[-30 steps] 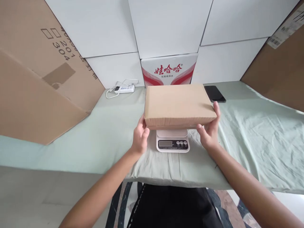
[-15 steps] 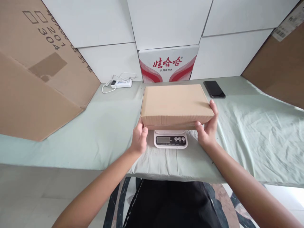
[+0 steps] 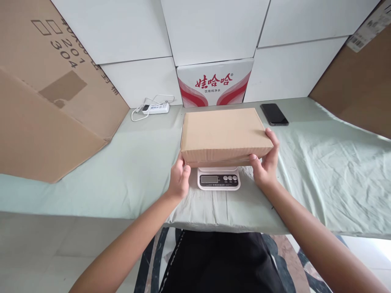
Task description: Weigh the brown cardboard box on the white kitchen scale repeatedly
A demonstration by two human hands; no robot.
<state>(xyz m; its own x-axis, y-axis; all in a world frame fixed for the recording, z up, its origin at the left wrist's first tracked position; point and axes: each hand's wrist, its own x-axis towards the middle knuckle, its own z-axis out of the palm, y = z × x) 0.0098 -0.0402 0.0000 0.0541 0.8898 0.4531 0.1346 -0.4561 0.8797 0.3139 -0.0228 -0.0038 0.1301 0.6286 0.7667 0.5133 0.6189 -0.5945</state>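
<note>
A closed brown cardboard box is held level between my two hands, over a white digital kitchen scale. My left hand grips the box's near left corner, thumb in front and the other fingers mostly hidden at its side. On the near right corner my right hand has its thumb on the front face and fingers along the right side. The scale's display and buttons show in front of the box; its platform is hidden underneath, and I cannot tell whether the box touches it.
Behind the box stands a white carton with red markings among white panels. A black phone lies at the back right, a white power strip with cable at the back left. Large cardboard sheets flank the green cloth.
The view has shifted slightly. Both hands keep their hold on the box, which stays practically in place over the scale.
</note>
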